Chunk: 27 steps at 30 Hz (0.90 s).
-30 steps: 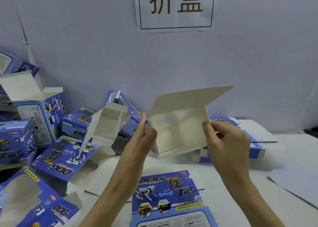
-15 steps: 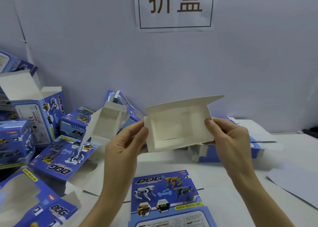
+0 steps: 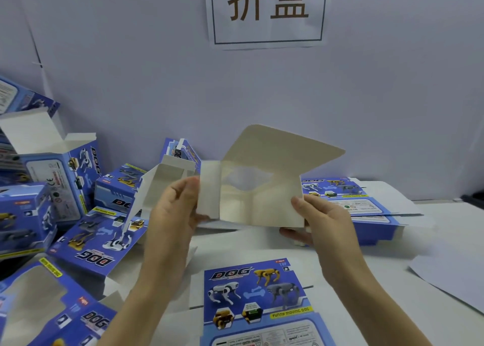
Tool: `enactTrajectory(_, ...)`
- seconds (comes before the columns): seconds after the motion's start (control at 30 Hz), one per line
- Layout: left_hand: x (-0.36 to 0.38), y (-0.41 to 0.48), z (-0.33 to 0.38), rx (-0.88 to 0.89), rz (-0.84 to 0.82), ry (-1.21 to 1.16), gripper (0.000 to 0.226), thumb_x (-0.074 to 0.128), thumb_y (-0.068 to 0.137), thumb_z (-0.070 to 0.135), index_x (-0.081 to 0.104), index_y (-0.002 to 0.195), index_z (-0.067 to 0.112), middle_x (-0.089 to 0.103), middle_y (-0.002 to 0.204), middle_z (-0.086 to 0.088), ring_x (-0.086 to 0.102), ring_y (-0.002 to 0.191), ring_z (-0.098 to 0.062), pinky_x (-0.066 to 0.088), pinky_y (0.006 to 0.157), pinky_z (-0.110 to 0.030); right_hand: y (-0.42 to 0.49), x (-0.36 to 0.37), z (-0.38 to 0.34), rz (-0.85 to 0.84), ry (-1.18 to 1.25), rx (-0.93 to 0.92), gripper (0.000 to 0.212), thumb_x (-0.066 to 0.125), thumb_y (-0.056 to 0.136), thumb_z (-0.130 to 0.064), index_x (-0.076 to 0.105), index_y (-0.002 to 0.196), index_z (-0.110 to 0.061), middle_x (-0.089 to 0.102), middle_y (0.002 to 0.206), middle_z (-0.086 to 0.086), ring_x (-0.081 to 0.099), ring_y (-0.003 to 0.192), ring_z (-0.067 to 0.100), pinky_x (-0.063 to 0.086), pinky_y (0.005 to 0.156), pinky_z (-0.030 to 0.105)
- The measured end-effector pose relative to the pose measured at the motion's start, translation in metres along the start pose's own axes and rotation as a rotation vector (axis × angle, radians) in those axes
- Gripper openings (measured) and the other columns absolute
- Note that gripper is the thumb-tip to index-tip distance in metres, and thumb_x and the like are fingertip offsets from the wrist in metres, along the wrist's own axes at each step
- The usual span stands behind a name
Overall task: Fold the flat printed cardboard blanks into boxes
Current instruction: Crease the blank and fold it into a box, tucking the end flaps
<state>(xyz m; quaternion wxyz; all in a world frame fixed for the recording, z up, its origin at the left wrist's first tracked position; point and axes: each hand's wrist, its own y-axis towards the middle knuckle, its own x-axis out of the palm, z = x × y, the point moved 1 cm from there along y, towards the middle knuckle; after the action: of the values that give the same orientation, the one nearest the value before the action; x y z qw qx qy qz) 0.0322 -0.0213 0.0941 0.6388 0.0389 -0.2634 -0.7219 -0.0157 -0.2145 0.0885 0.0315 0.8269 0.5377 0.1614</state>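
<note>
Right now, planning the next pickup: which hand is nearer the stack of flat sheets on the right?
Right. The right hand, holding the box, is just in front of the stack; the left hand grips the box's far side, farther away.

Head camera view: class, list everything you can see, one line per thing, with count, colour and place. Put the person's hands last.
table: one, white, across the foreground
sign: one, white with brown characters, top centre
half-folded box: one, white inside facing the camera, held up at centre
flat blank: one, blue with printed dogs, on the table nearest the camera
stacked blanks: a few, blue, on the table at right
folded boxes: several, blue, piled at left
white sheet: one, white, right edge of the table
left hand: one, grips the box's left flap
right hand: one, pinches the box's right edge
</note>
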Motion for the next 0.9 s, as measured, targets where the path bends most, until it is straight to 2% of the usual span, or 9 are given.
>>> enactTrajectory(0.1,0.001,-0.007,-0.008,0.179,-0.176,0.215,0.087,0.073,0.062,0.069,0.043,0.136,0.035,0.061,0.124,0.020,0.060,0.110,0.002,0.052,0.082,-0.015,0.003,-0.001,0.002,0.004,0.126,0.223,0.012,0.056,0.093,-0.004,0.067,0.089,-0.004,0.065,0.087,0.014,0.068,0.078,0.024,0.058,0.055,0.029)
enactTrajectory(0.17,0.004,-0.012,-0.018,0.279,-0.258,0.587,0.120,0.074,0.054,0.073,0.008,0.150,0.044,0.030,0.152,0.021,0.038,0.137,-0.007,0.046,0.103,-0.036,0.002,-0.001,-0.002,-0.062,0.127,0.280,0.009,0.055,0.093,-0.002,0.062,0.098,0.000,0.068,0.072,0.012,0.070,0.067,0.021,0.057,0.052,0.028)
enactTrajectory(0.27,0.008,-0.013,-0.037,0.446,-0.184,1.086,0.137,0.059,0.049,0.087,-0.025,0.146,0.038,-0.009,0.160,0.004,-0.004,0.149,-0.022,0.009,0.117,-0.061,-0.002,0.001,-0.009,-0.217,0.023,0.303,0.018,0.061,0.090,-0.007,0.059,0.106,0.000,0.073,0.083,0.018,0.071,0.070,0.025,0.058,0.056,0.029)
enactTrajectory(0.43,-0.001,-0.006,-0.039,0.524,-0.135,0.993,0.138,0.082,0.050,0.043,-0.020,0.143,0.051,0.013,0.144,0.009,0.028,0.134,-0.028,0.047,0.098,-0.052,0.003,-0.006,-0.011,-0.063,-0.406,0.075,0.035,0.070,0.079,-0.042,0.061,0.105,-0.021,0.069,0.091,-0.005,0.067,0.077,0.009,0.056,0.074,0.032)
enactTrajectory(0.53,-0.005,-0.005,-0.034,0.574,-0.257,0.979,0.139,0.090,0.050,0.034,-0.009,0.146,0.048,0.014,0.144,0.010,0.027,0.136,-0.027,0.049,0.097,-0.052,0.008,-0.021,-0.023,0.152,-0.165,-0.288,0.001,0.068,0.085,-0.028,0.069,0.086,-0.027,0.071,0.078,-0.016,0.064,0.071,-0.002,0.053,0.071,0.021)
enactTrajectory(0.6,-0.003,-0.007,-0.029,0.595,-0.320,0.944,0.128,0.084,0.052,0.038,-0.001,0.147,0.045,0.014,0.143,0.012,0.025,0.138,-0.023,0.041,0.099,-0.064,0.011,-0.029,-0.027,0.170,-0.048,-0.351,0.015,0.068,0.085,-0.020,0.074,0.076,-0.030,0.072,0.073,-0.015,0.063,0.067,-0.002,0.050,0.063,0.013)
enactTrajectory(0.7,-0.003,-0.011,-0.024,0.590,-0.389,0.897,0.122,0.079,0.053,0.042,0.002,0.148,0.043,0.013,0.144,0.018,0.024,0.139,-0.014,0.041,0.099,-0.065,0.018,-0.036,-0.021,0.112,0.219,-0.101,0.004,0.069,0.081,-0.019,0.071,0.085,-0.019,0.073,0.078,-0.008,0.066,0.078,0.010,0.054,0.071,0.025)
enactTrajectory(0.83,0.008,-0.017,-0.024,0.630,-0.426,0.844,0.124,0.084,0.054,0.049,0.010,0.152,0.030,0.022,0.148,0.003,0.029,0.138,-0.006,0.041,0.103,-0.019,0.018,-0.027,-0.009,-0.087,0.452,0.554,0.010,0.069,0.075,-0.015,0.071,0.076,-0.006,0.070,0.066,0.009,0.067,0.054,0.023,0.057,0.054,0.033)
enactTrajectory(0.9,0.017,-0.015,-0.023,0.530,-0.380,0.763,0.117,0.078,0.051,0.068,0.025,0.148,0.028,0.033,0.142,-0.002,0.035,0.137,-0.013,0.036,0.108,-0.018,0.011,-0.015,-0.001,-0.260,0.446,0.731,0.010,0.075,0.056,-0.009,0.068,0.062,-0.005,0.063,0.058,0.009,0.062,0.047,0.023,0.056,0.049,0.030)
